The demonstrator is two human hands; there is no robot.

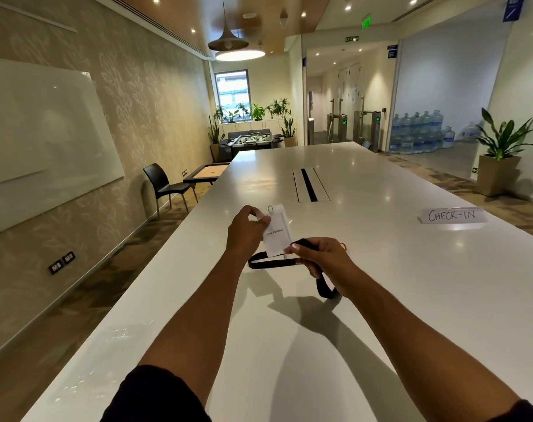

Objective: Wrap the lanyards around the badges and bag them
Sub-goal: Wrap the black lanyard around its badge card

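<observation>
We stand at long white table (380, 269); CHECK-IN sign (453, 215) far right. Black lanyard (269, 263) loops under our hands, just above tabletop. White badge (277, 231) raised over table, long axis away from us, ring end far. Left hand (247, 231) pinches badge's left edge. Right hand (323, 257) grips lanyard, thumb probably on badge's near corner.

Only a check-in sign (452, 215) interrupts the table (380, 269).
</observation>
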